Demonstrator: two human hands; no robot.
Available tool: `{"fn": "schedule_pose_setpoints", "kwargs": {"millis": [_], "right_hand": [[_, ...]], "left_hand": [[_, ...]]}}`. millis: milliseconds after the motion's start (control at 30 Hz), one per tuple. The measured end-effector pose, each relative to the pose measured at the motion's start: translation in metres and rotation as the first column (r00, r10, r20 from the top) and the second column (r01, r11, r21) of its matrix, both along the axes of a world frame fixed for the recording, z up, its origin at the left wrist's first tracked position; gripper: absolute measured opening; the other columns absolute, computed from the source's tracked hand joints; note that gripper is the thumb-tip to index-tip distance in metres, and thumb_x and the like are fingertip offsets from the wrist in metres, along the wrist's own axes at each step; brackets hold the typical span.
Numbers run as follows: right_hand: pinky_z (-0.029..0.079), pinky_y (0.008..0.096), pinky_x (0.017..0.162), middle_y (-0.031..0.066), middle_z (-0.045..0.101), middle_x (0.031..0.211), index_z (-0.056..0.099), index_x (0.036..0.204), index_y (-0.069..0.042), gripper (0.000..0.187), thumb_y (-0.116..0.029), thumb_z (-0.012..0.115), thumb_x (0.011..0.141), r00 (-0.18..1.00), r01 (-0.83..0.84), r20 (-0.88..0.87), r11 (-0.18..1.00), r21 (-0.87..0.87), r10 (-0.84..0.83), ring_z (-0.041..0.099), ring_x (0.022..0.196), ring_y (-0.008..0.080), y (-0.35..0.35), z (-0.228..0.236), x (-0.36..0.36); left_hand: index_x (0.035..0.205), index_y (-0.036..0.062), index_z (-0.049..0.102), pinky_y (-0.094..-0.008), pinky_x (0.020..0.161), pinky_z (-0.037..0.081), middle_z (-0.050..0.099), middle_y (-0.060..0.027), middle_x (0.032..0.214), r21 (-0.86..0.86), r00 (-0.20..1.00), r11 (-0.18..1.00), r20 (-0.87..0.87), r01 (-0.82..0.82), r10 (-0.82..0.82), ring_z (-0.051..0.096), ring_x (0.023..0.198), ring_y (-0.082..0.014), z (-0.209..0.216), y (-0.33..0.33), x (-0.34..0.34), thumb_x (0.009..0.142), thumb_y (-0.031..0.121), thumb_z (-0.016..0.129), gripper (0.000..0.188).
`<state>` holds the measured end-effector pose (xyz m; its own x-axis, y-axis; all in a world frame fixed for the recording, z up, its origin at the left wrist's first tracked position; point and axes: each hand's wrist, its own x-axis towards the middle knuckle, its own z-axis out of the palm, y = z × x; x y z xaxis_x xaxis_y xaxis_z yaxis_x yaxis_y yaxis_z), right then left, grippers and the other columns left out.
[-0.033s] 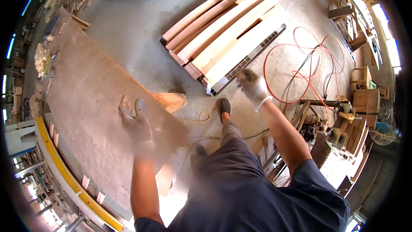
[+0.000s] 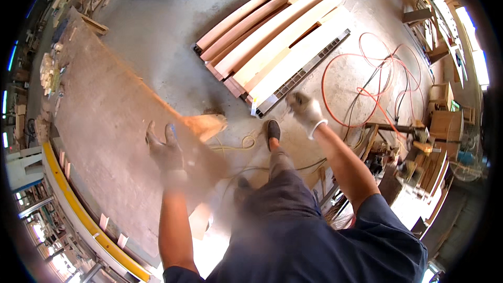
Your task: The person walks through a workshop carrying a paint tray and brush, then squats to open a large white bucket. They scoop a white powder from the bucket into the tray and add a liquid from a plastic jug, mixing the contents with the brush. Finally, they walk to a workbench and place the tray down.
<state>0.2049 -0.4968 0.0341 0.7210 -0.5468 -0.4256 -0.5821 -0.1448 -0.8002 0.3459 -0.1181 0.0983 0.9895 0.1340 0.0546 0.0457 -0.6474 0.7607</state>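
My left hand, in a grey-palmed work glove, is held over the large brown tabletop. Its thumb and fingers are spread, and nothing is in them; blur hides whether it touches the surface. My right hand, gloved in white and grey, hangs in the air ahead and to the right with its fingers curled in, and nothing sticks out of it. Just beyond it lies a stack of long wooden boards on a dark pallet.
Red hose coils on the floor at the right. A wooden piece juts from beside the tabletop's edge. A yellow rail runs along the lower left. Wooden offcuts and boxes crowd the right side.
My right hand has shifted slightly nearer to me. My left hand stays over the tabletop with its fingers spread.
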Motion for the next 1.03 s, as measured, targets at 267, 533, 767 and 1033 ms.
{"fn": "schedule_pose_setpoints", "kwargs": {"millis": [267,533,767,1033], "right_hand": [[0.057,0.048,0.092,0.0205,0.078,0.1,0.081,0.103,-0.006,0.047,-0.048,0.06,0.103,0.741,-0.418,-0.557,0.907,0.055,0.375,0.075,0.099,0.0386,-0.054,-0.143,0.076],[0.058,0.0508,0.092,0.0186,0.07,0.122,0.054,0.139,-0.008,0.045,-0.014,0.061,0.095,0.524,-0.846,-0.641,0.43,-0.316,0.561,0.071,0.112,0.0384,-0.085,-0.254,0.186],[0.028,0.0543,0.128,0.0188,0.027,0.175,0.019,0.171,-0.008,0.094,-0.021,0.071,0.094,0.285,-0.926,-0.783,-0.053,-0.374,0.552,0.027,0.161,0.0393,-0.097,-0.302,0.282],[0.017,0.0601,0.13,0.0154,0.018,0.179,0.014,0.174,-0.013,0.076,-0.022,0.051,0.108,0.098,-0.847,-0.849,-0.405,-0.345,0.519,0.019,0.164,0.042,-0.092,-0.346,0.289]], "left_hand": [[0.158,-0.0067,0.04,-0.0523,0.125,0.032,0.036,-0.029,0.165,0.612,0.989,0.786,-0.036,-0.09,0.141,0.033,0.153,-0.0449,-0.106,-0.035,0.058,0.102,0.048,0.069,0.084],[0.163,-0.0073,0.028,-0.051,0.127,0.031,0.032,-0.0308,0.166,0.564,0.988,0.823,-0.08,-0.063,0.131,0.032,0.153,-0.0461,-0.134,-0.016,0.062,0.102,0.034,0.072,0.085],[0.163,-0.006,0.029,-0.0546,0.128,0.027,0.029,-0.0306,0.168,0.546,0.995,0.837,-0.085,0.005,0.05,0.029,0.156,-0.0464,-0.11,-0.041,0.068,0.107,0.035,0.063,0.078],[0.165,-0.0037,0.025,-0.0571,0.128,0.026,0.025,-0.0297,0.169,0.498,0.98,0.867,-0.157,-0.031,0.125,0.026,0.157,-0.0476,-0.115,-0.032,0.065,0.105,0.045,0.066,0.088]]}}
